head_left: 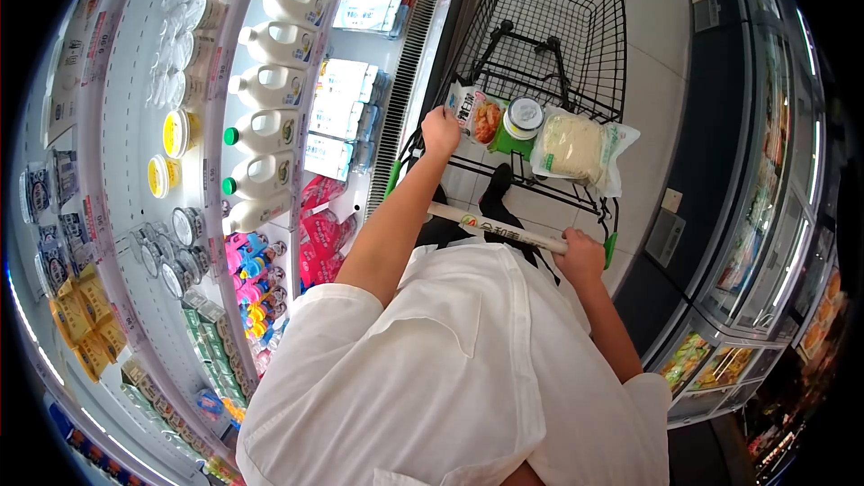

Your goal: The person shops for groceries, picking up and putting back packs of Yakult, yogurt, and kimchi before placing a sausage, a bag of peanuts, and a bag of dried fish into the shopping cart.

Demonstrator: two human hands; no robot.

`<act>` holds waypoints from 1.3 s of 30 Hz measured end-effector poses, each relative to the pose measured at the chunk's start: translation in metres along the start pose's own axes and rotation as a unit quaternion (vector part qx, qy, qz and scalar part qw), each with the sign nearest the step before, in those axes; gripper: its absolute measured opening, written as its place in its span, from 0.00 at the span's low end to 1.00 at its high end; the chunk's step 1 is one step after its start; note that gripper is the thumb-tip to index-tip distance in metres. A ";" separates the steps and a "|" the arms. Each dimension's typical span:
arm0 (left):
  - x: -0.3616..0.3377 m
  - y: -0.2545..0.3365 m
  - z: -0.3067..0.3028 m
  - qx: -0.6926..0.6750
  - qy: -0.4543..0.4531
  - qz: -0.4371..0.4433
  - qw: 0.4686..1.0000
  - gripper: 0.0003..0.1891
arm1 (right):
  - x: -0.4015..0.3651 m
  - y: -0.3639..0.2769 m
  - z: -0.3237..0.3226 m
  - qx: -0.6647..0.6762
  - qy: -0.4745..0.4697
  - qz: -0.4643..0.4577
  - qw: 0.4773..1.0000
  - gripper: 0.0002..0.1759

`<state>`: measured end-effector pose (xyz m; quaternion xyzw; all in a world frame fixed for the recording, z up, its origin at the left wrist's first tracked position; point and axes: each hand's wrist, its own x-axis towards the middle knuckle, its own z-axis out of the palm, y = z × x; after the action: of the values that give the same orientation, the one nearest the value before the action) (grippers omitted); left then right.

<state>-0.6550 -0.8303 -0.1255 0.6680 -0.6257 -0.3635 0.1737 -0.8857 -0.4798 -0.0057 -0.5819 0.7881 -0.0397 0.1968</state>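
My left hand (441,132) is closed at the left edge of a kimchi pouch (486,119), with its fingertips partly hidden. The pouch leans in the near part of a black wire shopping cart (621,63). Beside it stands a tub with a white lid (524,114), with something green under and around it. To the right lies a clear bag of pale, noodle-like food (576,146). My right hand (580,256) is wrapped round the right end of the cart's pale handle bar (504,229).
Refrigerated shelves on the left hold white milk jugs (265,130), yellow-lidded tubs (180,133), and blue-white cartons (337,108). Glass-fronted freezers (760,243) line the right side. Tiled floor (652,81) shows beside the cart.
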 end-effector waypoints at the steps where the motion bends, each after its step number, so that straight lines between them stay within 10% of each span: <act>1: 0.002 -0.004 0.000 0.011 -0.015 -0.021 1.000 0.15 | 0.000 0.001 0.002 -0.001 0.001 0.001 1.000 0.20; 8: -0.028 0.018 -0.044 0.077 -0.033 0.081 0.993 0.24 | 0.001 -0.002 0.001 0.009 -0.003 0.025 1.000 0.17; 11: -0.064 0.044 -0.093 0.036 0.017 0.266 0.963 0.17 | 0.003 -0.002 0.002 0.010 0.001 0.039 0.999 0.18; 13: -0.082 0.050 -0.117 0.128 -0.173 0.218 0.952 0.17 | 0.002 -0.002 0.002 0.013 0.007 0.045 0.999 0.18; 24: -0.054 0.028 -0.153 0.297 -0.437 0.421 0.737 0.34 | 0.028 0.015 -0.022 0.019 -0.016 0.032 0.999 0.23; 28: -0.055 0.042 -0.137 0.411 -0.431 0.368 0.714 0.19 | 0.039 0.043 -0.027 0.011 -0.019 0.008 1.000 0.20; 39: 0.001 0.082 -0.109 0.430 -0.371 0.346 0.746 0.21 | 0.110 0.060 -0.070 -0.082 -0.094 0.026 0.992 0.19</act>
<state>-0.6364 -0.8681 0.0044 0.2216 -0.9193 -0.1898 -0.2642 -0.9919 -0.5754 0.0125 -0.5765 0.7815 0.0853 0.2226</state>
